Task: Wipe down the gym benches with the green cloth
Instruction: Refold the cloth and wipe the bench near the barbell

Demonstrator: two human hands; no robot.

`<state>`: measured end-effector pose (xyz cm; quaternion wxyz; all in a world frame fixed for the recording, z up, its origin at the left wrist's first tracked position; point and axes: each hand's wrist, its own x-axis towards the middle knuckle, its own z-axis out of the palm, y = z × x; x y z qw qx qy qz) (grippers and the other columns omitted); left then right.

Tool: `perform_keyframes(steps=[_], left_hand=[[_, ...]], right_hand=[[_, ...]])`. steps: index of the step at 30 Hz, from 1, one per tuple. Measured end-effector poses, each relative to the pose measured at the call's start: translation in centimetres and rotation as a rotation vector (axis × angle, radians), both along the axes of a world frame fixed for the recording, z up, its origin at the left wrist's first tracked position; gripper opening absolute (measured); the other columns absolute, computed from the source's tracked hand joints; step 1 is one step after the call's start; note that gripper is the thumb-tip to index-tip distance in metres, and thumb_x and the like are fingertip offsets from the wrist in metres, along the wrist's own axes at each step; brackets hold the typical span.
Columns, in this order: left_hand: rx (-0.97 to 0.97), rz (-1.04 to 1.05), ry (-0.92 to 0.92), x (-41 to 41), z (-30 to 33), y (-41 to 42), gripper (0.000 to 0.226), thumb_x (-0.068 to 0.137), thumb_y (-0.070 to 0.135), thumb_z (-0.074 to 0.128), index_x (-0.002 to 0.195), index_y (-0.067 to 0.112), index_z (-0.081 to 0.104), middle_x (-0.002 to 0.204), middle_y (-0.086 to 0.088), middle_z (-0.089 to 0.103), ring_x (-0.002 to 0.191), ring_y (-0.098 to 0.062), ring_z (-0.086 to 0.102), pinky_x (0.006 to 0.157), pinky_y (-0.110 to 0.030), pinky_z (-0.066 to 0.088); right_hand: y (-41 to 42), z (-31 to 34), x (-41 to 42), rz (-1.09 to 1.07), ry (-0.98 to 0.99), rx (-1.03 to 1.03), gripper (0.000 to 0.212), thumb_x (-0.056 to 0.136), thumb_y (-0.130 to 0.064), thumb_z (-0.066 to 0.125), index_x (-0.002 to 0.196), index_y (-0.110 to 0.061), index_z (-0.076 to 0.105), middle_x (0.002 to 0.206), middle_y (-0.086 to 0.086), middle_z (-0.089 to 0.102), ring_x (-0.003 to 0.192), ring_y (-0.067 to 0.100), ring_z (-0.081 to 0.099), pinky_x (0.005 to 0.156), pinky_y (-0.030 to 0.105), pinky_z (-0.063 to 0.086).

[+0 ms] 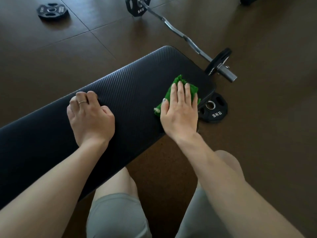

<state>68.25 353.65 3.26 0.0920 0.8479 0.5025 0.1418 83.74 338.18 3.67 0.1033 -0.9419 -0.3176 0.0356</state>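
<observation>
Bench (120,93) pad is black with a ribbed texture, running diagonally from lower left up to the middle of the shot. No bins or boxes anywhere in view, so nothing to report on that front. The green cloth (180,93) sits bunched up near the far right end of the pad, right by its edge, and the right hand (180,110) is flat on top of it, fingers straight and close together, pressing it into the pad. The left hand (91,115) rests further left on the same pad with its fingers curled under, knuckles up, holding nothing as far as I can see; there's a thin ring (82,101) on one finger.

Around it: a curl bar (178,33) lies on the brown floor (265,117) past the bench end, with a plate on each end, the far one marked 5KG (138,6) and the near one (218,60) seen edge-on just beside the bench corner. One loose 5KG plate (214,109) lies flat on the floor, partly tucked under the bench end right beside the cloth hand. Another loose plate (52,11) lies well apart at top left.

Count: one bench, one cloth, one bar, four plates. Knees in grey shorts (116,217) show at the bottom.
</observation>
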Motion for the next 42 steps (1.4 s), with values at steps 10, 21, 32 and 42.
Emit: perform_keyframes(steps=[10, 21, 32, 42], left_hand=[[0.004, 0.011, -0.008, 0.0, 0.0, 0.0, 0.029, 0.094, 0.019, 0.040, 0.120, 0.008, 0.049, 0.130, -0.018, 0.046, 0.133, -0.040, 0.037, 0.120, -0.056, 0.025], [0.012, 0.011, 0.012, 0.0, -0.2, 0.2, 0.032, 0.093, 0.020, 0.037, 0.121, 0.008, 0.048, 0.132, -0.018, 0.046, 0.132, -0.039, 0.038, 0.119, -0.055, 0.025], [0.019, 0.019, -0.008, 0.0, -0.1, 0.1, 0.027, 0.094, 0.021, 0.040, 0.118, 0.011, 0.049, 0.131, -0.016, 0.047, 0.132, -0.038, 0.038, 0.120, -0.054, 0.026], [-0.001, 0.006, 0.018, 0.1, -0.1, 0.2, 0.031, 0.094, 0.022, 0.039, 0.121, 0.009, 0.048, 0.132, -0.018, 0.046, 0.133, -0.039, 0.038, 0.120, -0.055, 0.025]], right_hand=[[0.0, -0.4, 8.0, -0.271, -0.011, 0.053, 0.065, 0.108, -0.043, 0.022, 0.165, -0.011, 0.017, 0.173, 0.011, 0.012, 0.160, 0.032, 0.003, 0.128, 0.051, 0.010], [10.2, 1.5, 4.1, 0.055, 0.053, -0.104, 0.071, 0.108, -0.045, 0.014, 0.164, -0.003, 0.003, 0.173, 0.018, -0.001, 0.160, 0.033, -0.005, 0.128, 0.057, -0.001], [4.3, 0.7, 10.0, 0.031, -0.047, -0.118, 0.065, 0.109, -0.043, 0.010, 0.166, -0.013, 0.007, 0.174, 0.011, 0.001, 0.161, 0.026, -0.004, 0.130, 0.049, 0.001], [-2.2, -1.9, -0.1, -0.195, -0.008, 0.142, 0.063, 0.111, -0.040, 0.019, 0.166, -0.011, 0.011, 0.174, 0.012, 0.002, 0.160, 0.030, -0.006, 0.130, 0.047, 0.003]])
